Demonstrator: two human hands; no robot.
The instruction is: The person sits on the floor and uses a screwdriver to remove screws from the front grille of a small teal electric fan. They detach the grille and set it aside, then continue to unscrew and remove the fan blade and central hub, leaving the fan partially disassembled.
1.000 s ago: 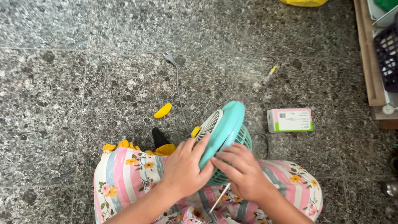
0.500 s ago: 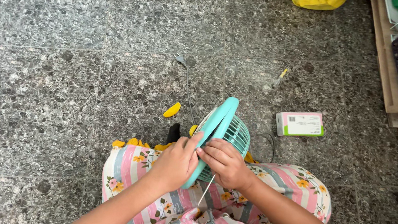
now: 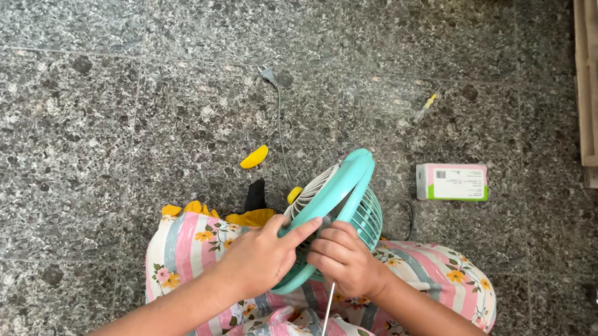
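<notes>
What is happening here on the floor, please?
A person sits on a speckled stone floor with a small teal fan on the lap. The left hand steadies its rim; the right hand holds a thin metal rod against it. A pink-and-green box lies nearby.

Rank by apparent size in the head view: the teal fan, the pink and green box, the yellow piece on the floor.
1. teal fan, though it is nearest the camera
2. pink and green box
3. yellow piece
</notes>
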